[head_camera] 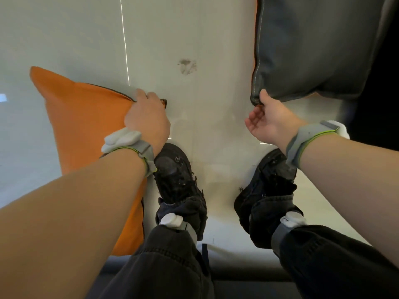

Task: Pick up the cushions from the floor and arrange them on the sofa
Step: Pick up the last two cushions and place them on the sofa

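Note:
An orange cushion point(84, 126) is at the left, its near corner gripped by my left hand point(146, 117). At the upper right is a dark grey cushion point(313, 46) with an orange side showing along its left edge. My right hand point(265, 117) pinches the grey cushion's lower left corner between thumb and fingers, palm turned up. I cannot tell whether either cushion rests on the pale floor or hangs just above it. The sofa is not clearly in view.
Pale glossy floor point(194, 29) spreads ahead, with a dark smudge point(187, 66) between the cushions. My two black shoes point(174, 169) stand below my hands. A dark area lies along the right edge, and a grey band crosses the bottom behind my legs.

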`<act>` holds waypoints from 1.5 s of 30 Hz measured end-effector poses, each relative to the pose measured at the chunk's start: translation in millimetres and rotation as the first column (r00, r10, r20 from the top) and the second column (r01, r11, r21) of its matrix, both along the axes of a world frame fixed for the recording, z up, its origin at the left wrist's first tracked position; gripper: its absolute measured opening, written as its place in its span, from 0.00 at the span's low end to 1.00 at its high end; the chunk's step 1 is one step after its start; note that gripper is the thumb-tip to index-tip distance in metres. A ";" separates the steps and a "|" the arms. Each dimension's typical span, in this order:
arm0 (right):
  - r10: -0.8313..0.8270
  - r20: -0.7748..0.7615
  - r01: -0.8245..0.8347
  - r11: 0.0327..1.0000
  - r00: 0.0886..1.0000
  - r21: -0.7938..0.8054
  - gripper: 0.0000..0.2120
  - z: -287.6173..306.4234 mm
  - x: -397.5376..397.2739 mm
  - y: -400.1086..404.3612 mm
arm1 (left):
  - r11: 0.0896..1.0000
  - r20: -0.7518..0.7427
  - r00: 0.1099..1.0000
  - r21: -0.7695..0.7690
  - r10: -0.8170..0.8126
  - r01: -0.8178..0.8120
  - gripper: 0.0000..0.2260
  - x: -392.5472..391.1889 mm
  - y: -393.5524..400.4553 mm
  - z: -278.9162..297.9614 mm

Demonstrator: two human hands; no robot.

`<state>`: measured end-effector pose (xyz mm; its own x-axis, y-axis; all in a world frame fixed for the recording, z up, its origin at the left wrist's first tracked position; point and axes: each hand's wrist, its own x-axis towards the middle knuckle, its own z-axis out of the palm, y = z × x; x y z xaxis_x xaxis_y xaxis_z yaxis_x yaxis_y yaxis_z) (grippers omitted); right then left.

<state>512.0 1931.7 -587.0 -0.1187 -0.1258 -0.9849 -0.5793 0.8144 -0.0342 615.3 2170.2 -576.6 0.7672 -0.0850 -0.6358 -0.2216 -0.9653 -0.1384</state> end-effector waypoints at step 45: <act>0.963 0.138 -0.727 -0.078 -0.232 -0.682 0.15 700.9 -140.7 21.1 | 0.518 0.456 0.258 -0.662 0.852 -0.541 0.04 -382.9 -82.5 728.0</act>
